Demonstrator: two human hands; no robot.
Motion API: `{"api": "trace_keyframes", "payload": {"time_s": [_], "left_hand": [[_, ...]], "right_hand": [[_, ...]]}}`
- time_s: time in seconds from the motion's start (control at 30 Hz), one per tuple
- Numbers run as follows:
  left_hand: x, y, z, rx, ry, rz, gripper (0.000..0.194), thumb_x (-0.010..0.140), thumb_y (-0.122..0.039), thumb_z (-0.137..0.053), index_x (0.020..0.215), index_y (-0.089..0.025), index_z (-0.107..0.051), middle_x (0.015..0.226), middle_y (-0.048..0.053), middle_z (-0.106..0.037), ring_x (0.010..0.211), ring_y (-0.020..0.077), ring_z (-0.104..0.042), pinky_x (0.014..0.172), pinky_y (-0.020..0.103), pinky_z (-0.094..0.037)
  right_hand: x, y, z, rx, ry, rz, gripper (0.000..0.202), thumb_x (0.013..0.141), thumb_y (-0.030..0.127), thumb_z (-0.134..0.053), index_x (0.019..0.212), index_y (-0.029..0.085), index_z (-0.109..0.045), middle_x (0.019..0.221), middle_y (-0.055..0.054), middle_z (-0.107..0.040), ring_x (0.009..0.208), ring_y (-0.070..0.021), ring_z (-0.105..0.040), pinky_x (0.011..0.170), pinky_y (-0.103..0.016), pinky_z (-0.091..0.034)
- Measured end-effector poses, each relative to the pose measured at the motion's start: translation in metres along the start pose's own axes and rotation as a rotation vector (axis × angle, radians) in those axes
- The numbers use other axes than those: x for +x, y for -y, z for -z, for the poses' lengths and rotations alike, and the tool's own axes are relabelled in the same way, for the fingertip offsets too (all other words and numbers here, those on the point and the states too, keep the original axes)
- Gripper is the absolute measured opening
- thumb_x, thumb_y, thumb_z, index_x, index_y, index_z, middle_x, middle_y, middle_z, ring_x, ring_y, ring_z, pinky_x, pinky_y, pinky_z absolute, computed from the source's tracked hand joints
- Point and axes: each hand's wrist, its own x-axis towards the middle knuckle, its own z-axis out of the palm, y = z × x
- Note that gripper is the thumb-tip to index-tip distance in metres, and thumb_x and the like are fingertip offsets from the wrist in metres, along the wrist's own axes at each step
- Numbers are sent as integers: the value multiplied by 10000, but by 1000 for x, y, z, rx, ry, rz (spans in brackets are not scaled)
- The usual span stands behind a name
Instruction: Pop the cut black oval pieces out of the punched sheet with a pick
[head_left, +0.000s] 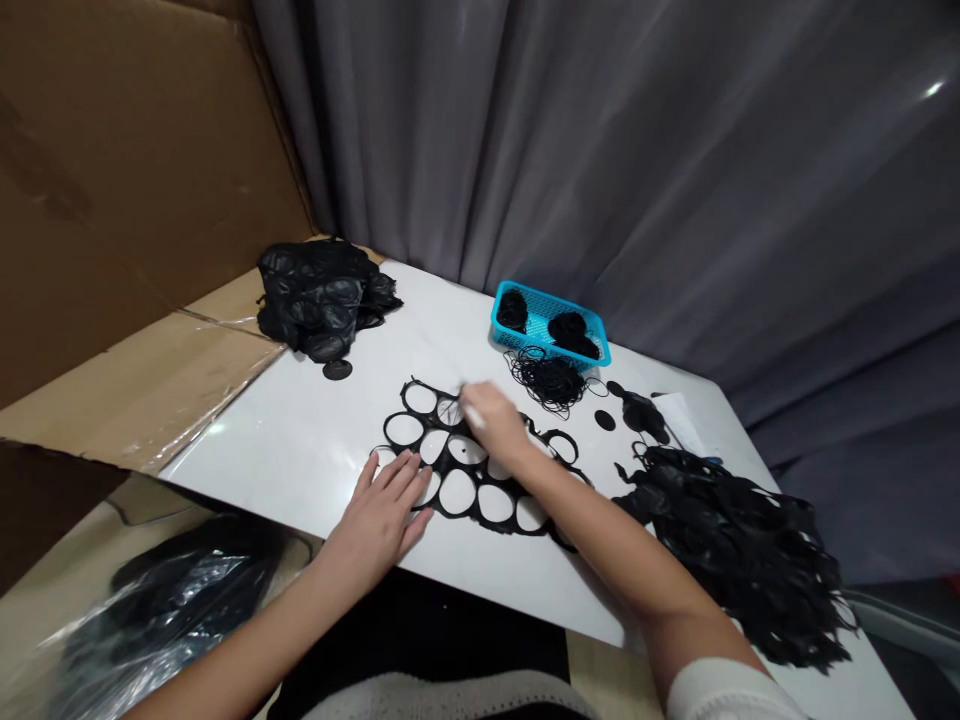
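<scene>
A black sheet of joined rings [442, 450], with rows of round holes, lies flat on the white table [300, 470]. My left hand [386, 500] rests on its near left edge, fingers stretched out and holding nothing. Over the sheet's far middle is my right hand [495, 420], slightly blurred, with its fingers closed together. What is between those fingers I cannot make out; thin dark strands show in the hole beside the fingertips. My right forearm hides part of the sheet's right side.
Behind the sheet stands a blue basket [555, 300] holding black bundles, with a pile of thin black rings [551, 382] before it. Black sheets are heaped at far left [322, 295], and black scraps [742, 550] at right. A cardboard box [135, 160] borders the left.
</scene>
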Motion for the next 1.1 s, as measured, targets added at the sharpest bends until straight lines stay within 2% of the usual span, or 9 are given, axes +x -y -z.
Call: {"api": "trace_keyframes", "payload": {"time_s": [0.1, 0.2, 0.3, 0.4, 0.47, 0.57, 0.67, 0.77, 1.1], "left_hand": [[-1, -1, 0, -8, -5, 9, 358, 989, -312, -479, 1286, -162, -609, 1332, 152, -640, 1265, 315, -571, 1147, 575, -313], [-3, -1, 0, -20, -13, 21, 365, 993, -334, -499, 1301, -166, -597, 1348, 144, -627, 1281, 312, -557, 1157, 578, -304], [-4, 0, 5, -58, -24, 32, 371, 1007, -348, -487, 1321, -169, -575, 1367, 141, -601, 1310, 298, -529, 1156, 551, -340], [-5, 5, 11, -66, -54, 106, 395, 1011, -356, -472, 1335, -144, -556, 1369, 160, -577, 1308, 304, -518, 1143, 520, -384], [-6, 10, 13, -34, -58, 157, 422, 1011, -379, -466, 1333, -121, -555, 1366, 179, -569, 1297, 323, -523, 1140, 530, -388], [-9, 16, 12, -2, -44, 169, 432, 1017, -399, -447, 1333, -128, -560, 1377, 177, -571, 1302, 328, -526, 1145, 536, -379], [-12, 19, 11, 20, -44, 151, 430, 1021, -395, -439, 1336, -132, -567, 1370, 165, -592, 1315, 320, -523, 1151, 520, -373], [-12, 19, 11, 44, -40, 139, 438, 1024, -400, -437, 1326, -115, -578, 1357, 164, -607, 1309, 316, -530, 1152, 507, -374], [-13, 21, 11, 10, -31, 138, 416, 1024, -389, -438, 1333, -150, -582, 1354, 145, -620, 1319, 301, -528, 1167, 516, -353]], "right_hand": [[39, -35, 15, 42, -211, -266, 141, 869, 133, -459, 822, 195, -577, 873, -83, -663, 817, -226, -580, 755, -320, -427], [56, -44, 20, 208, -251, -357, 122, 849, 248, -527, 737, 207, -548, 778, -44, -659, 710, -193, -581, 679, -291, -423], [54, -25, 7, 447, -129, -389, 186, 806, 323, -594, 686, 221, -495, 734, -13, -654, 600, -155, -559, 572, -261, -421], [43, 1, -13, 745, 46, -386, 198, 799, 339, -607, 720, 224, -466, 822, -5, -694, 516, -111, -549, 485, -230, -415], [37, 17, -24, 886, 160, -355, 185, 804, 328, -615, 755, 226, -468, 857, -5, -703, 532, -109, -583, 492, -224, -447], [28, 33, -32, 1004, 307, -312, 174, 819, 301, -618, 770, 229, -467, 877, -9, -697, 648, -135, -654, 584, -247, -522], [21, 42, -31, 982, 406, -255, 173, 818, 269, -625, 751, 226, -471, 904, -10, -694, 809, -161, -674, 722, -277, -541], [18, 46, -26, 823, 423, -159, 186, 820, 252, -635, 728, 220, -476, 920, -4, -688, 902, -171, -644, 803, -287, -498], [17, 48, -31, 672, 334, 1, 180, 833, 198, -604, 709, 220, -476, 836, 12, -615, 799, -152, -573, 753, -278, -440]]}}
